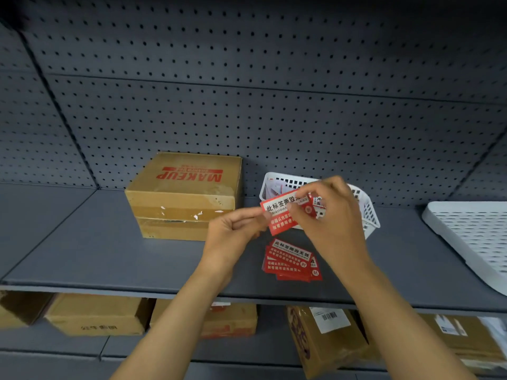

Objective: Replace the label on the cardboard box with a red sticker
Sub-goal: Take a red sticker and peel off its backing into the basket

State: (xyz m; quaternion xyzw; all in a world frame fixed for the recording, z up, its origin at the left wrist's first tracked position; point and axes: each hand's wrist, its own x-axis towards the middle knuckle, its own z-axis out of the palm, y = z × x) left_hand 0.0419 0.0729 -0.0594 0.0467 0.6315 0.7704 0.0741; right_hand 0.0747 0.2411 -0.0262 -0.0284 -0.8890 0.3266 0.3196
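Note:
A brown cardboard box (183,196) printed "MAKEUP" in red sits on the grey shelf (109,256), with white label scraps left on its front face. Both hands hold one red sticker (282,215) with a white text band, in the air to the right of the box. My left hand (233,234) pinches its left edge. My right hand (329,212) grips its right part from above, fingers covering much of it. A small pile of red stickers (290,260) lies on the shelf just below the hands.
A white plastic basket (365,207) with paper bits stands behind my right hand. A white perforated tray (472,237) lies at the right edge. Grey pegboard backs the shelf. Several cardboard boxes (98,315) sit on the lower shelf.

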